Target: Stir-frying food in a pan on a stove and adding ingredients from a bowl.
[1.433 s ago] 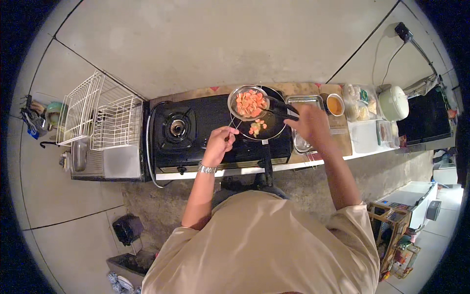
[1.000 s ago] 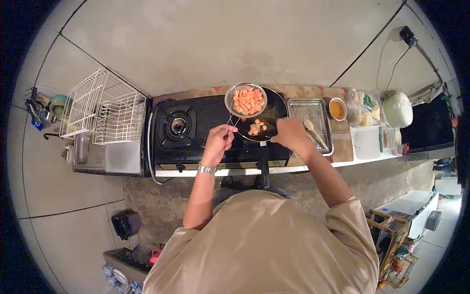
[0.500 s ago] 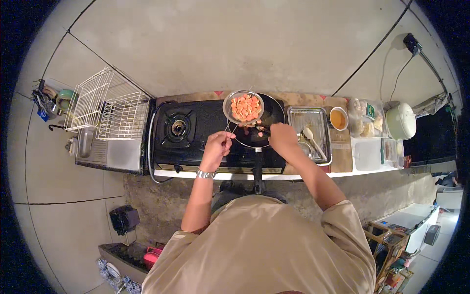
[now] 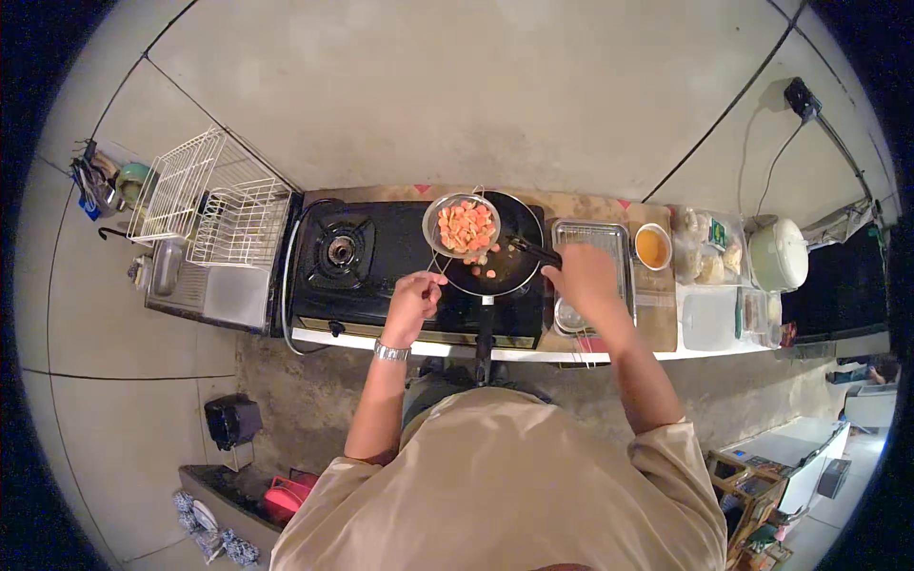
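My left hand (image 4: 413, 300) is closed on the thin wire handle of a round metal strainer (image 4: 430, 242). Chopped carrots (image 4: 466, 228) fill the strainer, which sits over the left side of a black frying pan (image 4: 519, 214). A few loose carrot pieces lie in the pan just below the strainer. In my right hand (image 4: 588, 278) is a black cooking utensil (image 4: 539, 253); its head reaches over the pan's right side, and its exact kind is hard to make out. The pan's black handle (image 4: 485, 343) points toward me.
The pan stands on a black gas stove (image 4: 390, 285) with a bare burner (image 4: 341, 250) to its left. Right of it are a metal tray (image 4: 564, 228), a cup of orange liquid (image 4: 653, 247), a box of bagged food (image 4: 709, 249) and a pale pot (image 4: 779, 255). A white dish rack (image 4: 236, 228) stands far left.
My right hand has moved right with the black utensil, drawing it back from the pan's middle. The strainer stays over the pan's left side, and fewer carrot pieces show beneath it.
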Available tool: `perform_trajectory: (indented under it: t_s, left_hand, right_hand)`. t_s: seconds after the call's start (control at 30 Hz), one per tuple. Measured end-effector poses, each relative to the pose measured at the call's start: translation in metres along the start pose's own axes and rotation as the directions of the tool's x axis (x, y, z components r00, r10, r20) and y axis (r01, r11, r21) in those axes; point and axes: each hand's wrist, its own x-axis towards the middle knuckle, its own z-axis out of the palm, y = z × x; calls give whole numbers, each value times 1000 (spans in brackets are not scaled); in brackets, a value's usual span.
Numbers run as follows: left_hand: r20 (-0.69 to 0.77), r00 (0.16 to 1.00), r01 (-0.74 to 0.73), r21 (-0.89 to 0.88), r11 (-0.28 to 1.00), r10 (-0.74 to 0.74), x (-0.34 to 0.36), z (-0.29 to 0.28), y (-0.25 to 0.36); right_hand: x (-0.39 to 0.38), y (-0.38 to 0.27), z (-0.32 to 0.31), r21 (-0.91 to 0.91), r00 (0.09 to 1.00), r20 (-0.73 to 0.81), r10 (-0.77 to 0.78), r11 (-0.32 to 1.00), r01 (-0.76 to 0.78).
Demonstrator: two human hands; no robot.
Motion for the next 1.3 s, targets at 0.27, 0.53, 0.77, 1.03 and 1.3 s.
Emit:
perform_trajectory:
  t_s: [0.27, 0.53, 0.77, 1.03, 1.3]
  left_hand:
    - [37, 999, 26, -24, 999, -25, -6, 15, -12]
    - [16, 999, -36, -54, 998, 37, -12, 5, -11]
    - [-62, 996, -74, -91, 993, 68, -12, 8, -1]
    - [-26, 996, -84, -86, 993, 82, -13, 14, 7]
    - [-25, 997, -74, -88, 993, 72, -9, 9, 4]
  right_hand:
    - [18, -24, -27, 143, 996, -67, -52, 988, 61]
    - [20, 3, -47, 100, 1000, 29, 6, 995, -9]
    - [17, 3, 7, -46, 992, 129, 0, 999, 6]
    - [33, -25, 89, 46, 984, 52, -169, 985, 167]
    - [35, -24, 99, -39, 989, 77, -130, 990, 133]
